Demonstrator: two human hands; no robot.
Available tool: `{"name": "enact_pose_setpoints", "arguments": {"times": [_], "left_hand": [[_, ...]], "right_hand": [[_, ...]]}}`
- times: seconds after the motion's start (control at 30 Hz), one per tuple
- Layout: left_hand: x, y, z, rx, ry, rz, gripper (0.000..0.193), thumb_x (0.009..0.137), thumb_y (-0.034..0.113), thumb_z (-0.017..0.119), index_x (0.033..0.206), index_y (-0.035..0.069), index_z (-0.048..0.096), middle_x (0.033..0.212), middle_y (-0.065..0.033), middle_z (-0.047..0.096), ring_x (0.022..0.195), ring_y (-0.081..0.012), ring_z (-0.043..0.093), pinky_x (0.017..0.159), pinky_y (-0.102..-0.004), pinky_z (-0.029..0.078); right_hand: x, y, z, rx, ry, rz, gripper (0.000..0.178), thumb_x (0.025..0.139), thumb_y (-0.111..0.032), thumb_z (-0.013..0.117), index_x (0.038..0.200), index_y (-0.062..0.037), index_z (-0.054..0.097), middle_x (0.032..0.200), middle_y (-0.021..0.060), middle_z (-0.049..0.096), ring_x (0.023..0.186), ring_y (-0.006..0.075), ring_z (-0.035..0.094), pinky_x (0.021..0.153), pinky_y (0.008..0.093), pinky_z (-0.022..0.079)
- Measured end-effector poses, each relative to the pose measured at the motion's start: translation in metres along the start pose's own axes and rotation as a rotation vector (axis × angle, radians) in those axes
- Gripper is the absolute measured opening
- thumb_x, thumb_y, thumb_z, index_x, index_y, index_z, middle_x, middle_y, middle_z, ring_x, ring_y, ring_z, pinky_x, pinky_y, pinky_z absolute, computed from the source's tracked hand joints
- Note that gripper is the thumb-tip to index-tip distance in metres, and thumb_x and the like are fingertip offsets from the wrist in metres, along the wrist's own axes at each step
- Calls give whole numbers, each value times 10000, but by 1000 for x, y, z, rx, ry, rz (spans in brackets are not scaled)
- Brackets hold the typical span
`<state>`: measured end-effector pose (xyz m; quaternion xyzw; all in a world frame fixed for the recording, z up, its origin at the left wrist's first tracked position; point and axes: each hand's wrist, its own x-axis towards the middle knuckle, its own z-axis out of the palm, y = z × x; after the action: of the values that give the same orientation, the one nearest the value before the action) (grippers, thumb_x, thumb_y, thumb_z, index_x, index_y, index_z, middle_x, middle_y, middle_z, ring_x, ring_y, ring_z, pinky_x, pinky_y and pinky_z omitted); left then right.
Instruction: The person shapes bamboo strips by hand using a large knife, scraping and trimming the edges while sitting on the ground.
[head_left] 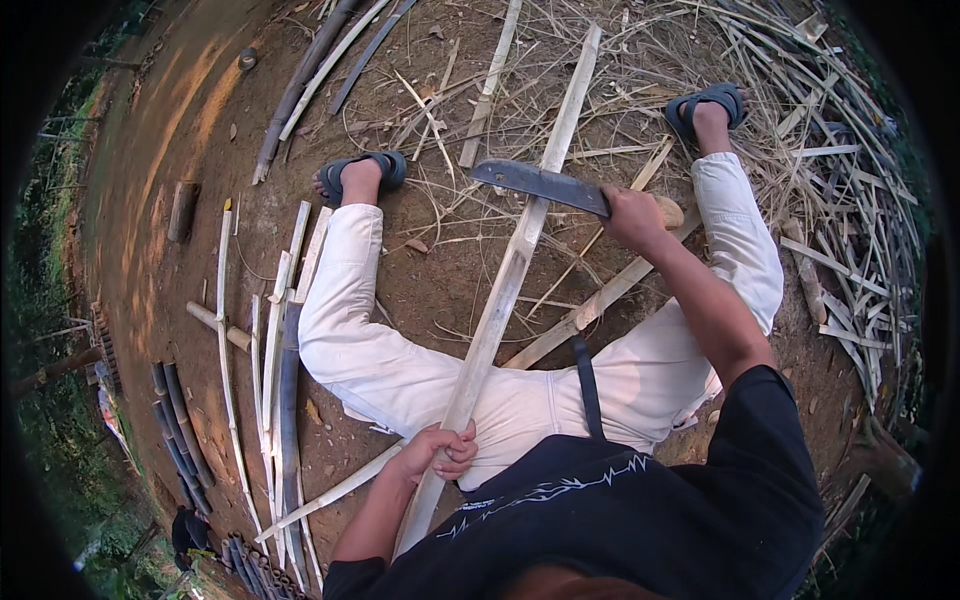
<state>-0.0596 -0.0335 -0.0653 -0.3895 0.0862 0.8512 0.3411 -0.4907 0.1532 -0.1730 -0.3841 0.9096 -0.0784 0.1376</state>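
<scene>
A long split bamboo strip [512, 262] runs from beside my body out past my knees, its pale inner face up. Near its lower end my left hand [436, 455] is wrapped round it. My right hand [640, 218] grips a machete [540, 186] by its light wooden handle [669, 211]. The dark, broad blade lies across the strip at about two thirds of its length, its tip pointing left. Whether the edge bites into the bamboo I cannot tell.
Shavings [620, 90] litter the ground ahead. A large heap of thin strips [850, 200] curves along the right. Split bamboo lengths [272, 380] lie to the left, with dark bamboo poles [182, 425] beyond. Another bamboo piece [590, 310] slants under my right leg. My sandalled feet [362, 178] stand wide apart.
</scene>
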Motion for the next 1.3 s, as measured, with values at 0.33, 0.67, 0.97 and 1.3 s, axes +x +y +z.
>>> {"name": "enact_pose_setpoints", "arguments": {"times": [0.33,0.67,0.97,1.3], "left_hand": [[-5,-24,18,60,95,12,196,825,37,542,836,136,373,613,19,358,416,-56,333,391,-234,250],[-15,-31,5,55,146,19,193,809,28,559,885,119,407,646,13,398,430,-47,334,393,-208,258],[-63,-72,-10,-104,156,-35,199,781,22,588,872,98,429,689,1,435,448,-54,365,408,-208,249],[-63,-62,-33,-157,139,-64,205,796,34,597,843,115,414,681,25,398,466,-40,325,453,-207,262]], "right_hand": [[12,18,16,-49,100,-86,198,845,-134,605,1012,-28,593,851,156,707,766,332,712,695,449,575],[5,27,34,-74,274,-485,232,821,-145,621,1029,-46,592,815,136,693,785,320,709,725,430,570],[76,36,6,24,-42,49,213,874,-173,585,1004,-22,659,874,222,702,850,402,700,777,502,565],[143,102,-6,-15,-55,226,219,848,-87,541,936,8,717,935,249,714,890,403,712,787,496,570]]}}
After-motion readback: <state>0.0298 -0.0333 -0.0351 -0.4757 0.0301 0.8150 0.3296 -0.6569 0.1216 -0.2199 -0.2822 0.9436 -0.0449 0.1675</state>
